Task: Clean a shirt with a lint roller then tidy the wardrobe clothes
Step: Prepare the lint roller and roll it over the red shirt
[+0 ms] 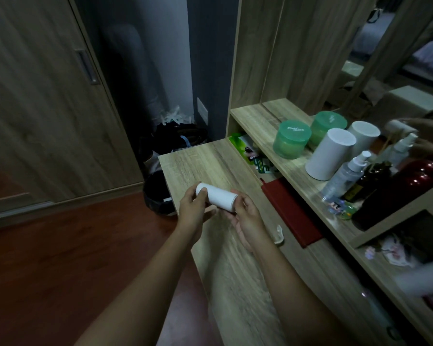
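Together, left grip (193, 208) and right grip (248, 216) each clasp an end of the white roller (218, 196) above the surface (198, 161).

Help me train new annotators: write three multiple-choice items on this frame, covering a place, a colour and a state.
1. Where is the white lint roller?
A) in the bin
B) over the desk, between both hands
C) on the floor

2. What colour is the lidded jar on the shelf?
A) red
B) green
C) black

3. How is the left hand?
A) flat on the desk
B) hanging empty
C) gripping the roller's end

Answers:
1. B, it is held above the wood by the left hand and right hand.
2. B, its lid and body are green.
3. C, its fingers curl round the roller's left end.
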The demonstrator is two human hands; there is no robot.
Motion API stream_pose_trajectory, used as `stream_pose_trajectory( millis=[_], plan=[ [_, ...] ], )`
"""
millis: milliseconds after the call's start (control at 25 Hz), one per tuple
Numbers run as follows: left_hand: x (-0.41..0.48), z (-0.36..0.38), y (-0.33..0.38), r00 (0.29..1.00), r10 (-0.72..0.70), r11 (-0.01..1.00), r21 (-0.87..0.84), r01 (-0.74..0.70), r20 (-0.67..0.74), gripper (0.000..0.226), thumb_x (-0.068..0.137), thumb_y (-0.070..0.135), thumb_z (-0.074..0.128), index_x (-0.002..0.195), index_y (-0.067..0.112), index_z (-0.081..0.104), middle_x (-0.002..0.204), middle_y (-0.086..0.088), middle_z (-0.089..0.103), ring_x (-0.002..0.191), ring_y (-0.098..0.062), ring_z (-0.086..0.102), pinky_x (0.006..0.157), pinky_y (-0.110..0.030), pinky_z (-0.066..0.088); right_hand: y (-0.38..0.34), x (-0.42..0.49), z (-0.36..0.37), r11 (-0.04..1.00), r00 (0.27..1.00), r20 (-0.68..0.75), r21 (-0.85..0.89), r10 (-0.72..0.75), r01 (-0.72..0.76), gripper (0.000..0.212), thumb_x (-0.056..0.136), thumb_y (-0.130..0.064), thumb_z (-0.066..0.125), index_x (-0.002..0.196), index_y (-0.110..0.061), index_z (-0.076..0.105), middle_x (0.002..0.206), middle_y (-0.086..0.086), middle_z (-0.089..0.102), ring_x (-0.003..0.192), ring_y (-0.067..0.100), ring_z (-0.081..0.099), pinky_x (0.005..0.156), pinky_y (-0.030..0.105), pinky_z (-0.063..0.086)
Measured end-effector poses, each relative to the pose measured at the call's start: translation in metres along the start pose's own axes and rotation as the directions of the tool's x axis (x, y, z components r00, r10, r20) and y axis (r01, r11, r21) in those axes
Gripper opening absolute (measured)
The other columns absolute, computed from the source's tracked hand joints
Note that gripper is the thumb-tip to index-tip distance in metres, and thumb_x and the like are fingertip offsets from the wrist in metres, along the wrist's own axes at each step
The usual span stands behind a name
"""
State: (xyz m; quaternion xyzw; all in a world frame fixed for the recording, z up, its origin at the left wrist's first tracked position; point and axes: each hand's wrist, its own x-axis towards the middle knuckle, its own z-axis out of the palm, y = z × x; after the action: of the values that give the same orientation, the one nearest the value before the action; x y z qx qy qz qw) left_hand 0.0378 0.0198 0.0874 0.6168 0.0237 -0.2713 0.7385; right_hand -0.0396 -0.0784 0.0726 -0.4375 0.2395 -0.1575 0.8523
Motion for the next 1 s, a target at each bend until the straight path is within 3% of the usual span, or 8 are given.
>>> stream_pose_trajectory(
  millis=[160, 320, 480, 640, 800, 1000],
  plan=[
    [-0.006, -0.001, 0.016, 0.969, -0.128, 0.992, 0.047, 0.120, 0.212, 0.046, 0.088, 0.023, 0.063, 0.129, 0.026, 0.043, 0.116, -0.003, 0.060, 0.100, -0.025, 0.066, 0.086, -0.042, 0.054, -0.008, -0.001, -0.004, 0.982, 0.997, 0.058, -0.176, -0.053, 0.062, 0.015, 0.096, -0.019, 0.049, 0.101, -0.025, 0.061, 0.120, 0.008, 0.058, 0.101, 0.017, 0.062, 0.081, 0.030, 0.053],
    [-0.004, -0.003, 0.012, 0.969, -0.124, 0.992, 0.024, 0.122, 0.214, 0.074, 0.081, 0.012, 0.071, 0.137, 0.030, 0.025, 0.129, -0.003, 0.047, 0.097, -0.027, 0.068, 0.083, -0.042, 0.056, -0.022, 0.001, -0.013, 0.932, 0.999, 0.048, -0.362, -0.011, 0.028, 0.016, 0.091, -0.020, 0.058, 0.103, -0.027, 0.064, 0.109, 0.004, 0.062, 0.074, 0.002, 0.061, 0.055, 0.014, 0.047],
    [-0.004, 0.004, 0.013, 0.967, -0.097, 0.995, 0.000, 0.100, 0.237, 0.071, 0.081, 0.003, 0.069, 0.130, 0.025, 0.023, 0.114, 0.000, 0.050, 0.086, -0.022, 0.069, 0.081, -0.040, 0.057, -0.024, 0.006, -0.017, 0.951, 0.998, 0.053, -0.311, 0.016, 0.001, 0.011, 0.088, -0.015, 0.061, 0.094, -0.022, 0.066, 0.107, 0.005, 0.066, 0.091, 0.011, 0.064, 0.078, 0.023, 0.052],
    [-0.002, 0.009, 0.012, 0.961, -0.128, 0.987, -0.066, 0.148, 0.244, 0.078, 0.081, 0.000, 0.067, 0.139, 0.022, 0.019, 0.113, -0.002, 0.047, 0.086, -0.026, 0.069, 0.072, -0.037, 0.060, -0.034, 0.005, -0.016, 0.946, 0.999, 0.032, -0.325, 0.025, -0.014, 0.008, 0.086, -0.014, 0.064, 0.092, -0.018, 0.066, 0.093, 0.000, 0.065, 0.080, 0.005, 0.064, 0.066, 0.015, 0.053],
    [-0.001, 0.015, 0.011, 0.961, -0.137, 0.984, -0.083, 0.161, 0.239, 0.082, 0.083, -0.002, 0.064, 0.143, 0.022, 0.014, 0.109, -0.003, 0.047, 0.088, -0.028, 0.066, 0.069, -0.042, 0.060, -0.036, 0.008, -0.019, 0.945, 0.999, 0.017, -0.325, 0.038, -0.030, 0.006, 0.085, -0.014, 0.066, 0.091, -0.013, 0.065, 0.095, 0.006, 0.065, 0.085, 0.011, 0.065, 0.069, 0.016, 0.054],
    [0.004, 0.017, 0.012, 0.957, -0.135, 0.990, 0.006, 0.139, 0.258, 0.093, 0.079, -0.008, 0.066, 0.140, 0.042, 0.017, 0.130, -0.024, 0.045, 0.088, -0.028, 0.066, 0.066, -0.039, 0.060, -0.033, 0.006, -0.024, 0.932, 0.999, -0.019, -0.358, 0.049, -0.052, 0.013, 0.085, -0.012, 0.066, 0.098, -0.012, 0.067, 0.085, 0.004, 0.066, 0.070, 0.004, 0.065, 0.064, 0.012, 0.052]
  ],
)
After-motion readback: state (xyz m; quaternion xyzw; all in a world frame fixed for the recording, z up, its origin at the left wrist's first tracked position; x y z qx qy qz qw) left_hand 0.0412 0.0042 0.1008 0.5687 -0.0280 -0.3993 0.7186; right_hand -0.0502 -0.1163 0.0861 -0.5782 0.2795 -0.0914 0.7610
